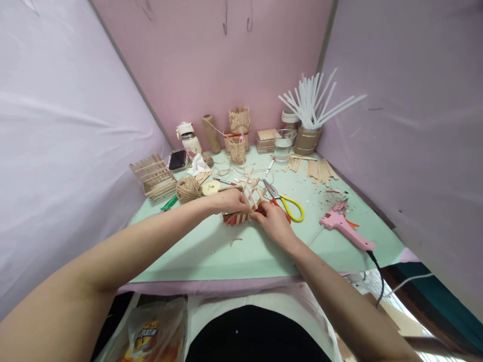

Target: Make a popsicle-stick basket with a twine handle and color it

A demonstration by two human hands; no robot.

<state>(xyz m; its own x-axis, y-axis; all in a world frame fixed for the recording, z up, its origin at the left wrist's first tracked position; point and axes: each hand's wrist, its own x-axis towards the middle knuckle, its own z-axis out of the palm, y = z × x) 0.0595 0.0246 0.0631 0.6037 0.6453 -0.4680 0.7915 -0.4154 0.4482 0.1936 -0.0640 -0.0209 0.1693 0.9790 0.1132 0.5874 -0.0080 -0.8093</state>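
Note:
A small craft-stick model sits in the middle of the table, with a red-and-white striped base (236, 218) and a wooden stick lattice (253, 193) on its right side. My left hand (231, 200) reaches over the base, its fingers closed at the lattice's left edge. From the right, my right hand (274, 222) pinches the lattice's lower corner; the fingertips partly hide the contact. Just behind my right hand lie scissors with yellow handles (293, 208) and, partly covered, a red-handled tool (275, 202).
A pink glue gun (347, 229) lies at right, its cord hanging off the edge. Twine (188, 190) and a stick rack (154, 178) stand left. Behind are a bottle (190, 143), a water cup (284, 148), loose sticks (320, 171) and a holder of white strips (307, 141).

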